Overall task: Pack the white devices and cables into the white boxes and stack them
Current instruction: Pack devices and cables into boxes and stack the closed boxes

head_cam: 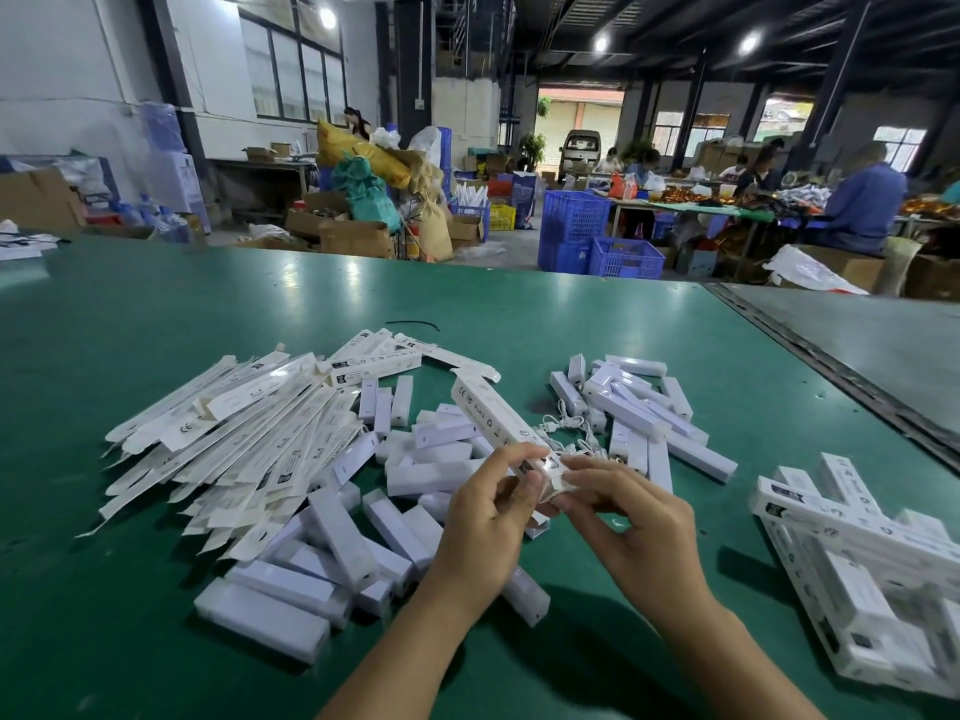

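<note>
Both hands hold one white box [488,415]: left hand [485,517] steadies it so right hand [631,517] can fold its end flap shut.

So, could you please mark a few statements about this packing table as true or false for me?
1. The left hand and right hand both hold one box. True.
2. The flat boxes lie to the right of the hands. False: they are heaped on the left.
3. A criss-cross stack of packed boxes sits at the right. True.
4. The table is red. False: it is green.
5. The cables lie on the table just beyond the hands. True.
</note>
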`<state>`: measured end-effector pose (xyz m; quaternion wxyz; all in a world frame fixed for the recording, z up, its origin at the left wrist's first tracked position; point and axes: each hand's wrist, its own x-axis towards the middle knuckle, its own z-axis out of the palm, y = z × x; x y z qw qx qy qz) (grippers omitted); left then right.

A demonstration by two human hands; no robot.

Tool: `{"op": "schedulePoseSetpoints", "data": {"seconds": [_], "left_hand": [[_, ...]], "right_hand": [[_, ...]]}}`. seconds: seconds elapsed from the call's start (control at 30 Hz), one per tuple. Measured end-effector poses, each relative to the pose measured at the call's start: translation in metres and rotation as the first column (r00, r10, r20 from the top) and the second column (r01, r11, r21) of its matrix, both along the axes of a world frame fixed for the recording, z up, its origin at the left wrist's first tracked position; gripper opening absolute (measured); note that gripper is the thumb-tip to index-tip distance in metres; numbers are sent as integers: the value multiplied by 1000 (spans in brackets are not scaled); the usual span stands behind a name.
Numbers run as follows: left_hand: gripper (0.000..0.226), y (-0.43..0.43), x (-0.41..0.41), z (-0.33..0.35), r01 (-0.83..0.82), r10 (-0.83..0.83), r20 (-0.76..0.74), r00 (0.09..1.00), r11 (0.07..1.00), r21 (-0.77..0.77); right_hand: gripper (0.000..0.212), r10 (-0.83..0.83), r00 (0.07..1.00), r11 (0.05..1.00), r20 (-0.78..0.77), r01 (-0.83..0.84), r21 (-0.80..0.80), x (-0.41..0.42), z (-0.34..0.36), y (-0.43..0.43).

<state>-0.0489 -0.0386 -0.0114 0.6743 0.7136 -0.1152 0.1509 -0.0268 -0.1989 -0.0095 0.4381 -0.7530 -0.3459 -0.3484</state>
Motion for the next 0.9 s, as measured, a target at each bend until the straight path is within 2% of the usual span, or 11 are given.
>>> {"op": "schedulePoseSetpoints", "data": {"seconds": [0.23,0.33,0.5,0.7,0.9], "left_hand": [[17,-1,-3,3,4,-4,-3,1000,1000,-11],[31,0,-4,1,49,-49,-12,999,999,2],[26,1,-4,1,18,-18,-3,1000,999,30],[31,0,-4,-1,7,-7,-13,1000,999,36],[34,2,-3,-1,-1,1,-9,1000,997,77]], "right_hand": [[13,-42,999,998,22,43,-41,0,2,0],[12,-26,1000,999,6,26,-44,0,1,-3],[14,27,999,999,-46,-28,-28,1,3,-5],[6,115,967,986,-227,-84,142,0,5,-7],[4,65,985,997,-160,-56,60,0,6,-6]]}}
